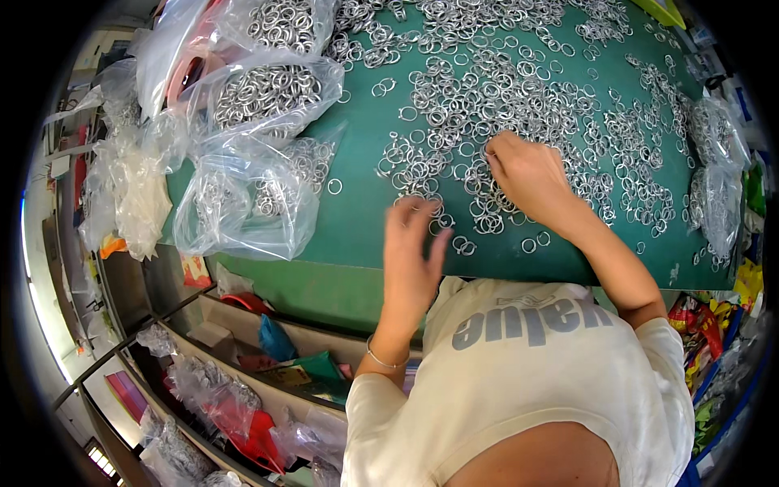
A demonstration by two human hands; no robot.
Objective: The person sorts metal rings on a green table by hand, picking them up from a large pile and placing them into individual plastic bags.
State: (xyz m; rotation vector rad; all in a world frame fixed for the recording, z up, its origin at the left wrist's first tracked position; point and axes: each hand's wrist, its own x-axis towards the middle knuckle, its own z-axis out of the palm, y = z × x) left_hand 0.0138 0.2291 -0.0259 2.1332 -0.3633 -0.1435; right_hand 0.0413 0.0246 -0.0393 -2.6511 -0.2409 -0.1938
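Note:
Many small silver metal rings (454, 97) lie spread in heaps over a green table mat (365, 235). My left hand (411, 243), slightly blurred, is over the near left edge of the spread. Its thumb stands apart from the fingers, and the fingertips reach the rings there; I see nothing held. My right hand (527, 172) is in the middle of the heap, fingers curled down and drawn together among the rings. Whatever is between those fingertips is hidden by the hand. A few loose rings (534, 242) lie near the table's front edge.
Clear plastic bags of rings (268, 97) stand at the left of the table. More clear bags (718, 187) lie along the right edge. Below the table's left side, an open drawer (324, 325) holds bags and coloured packets. Colourful packages (702, 333) are at the right.

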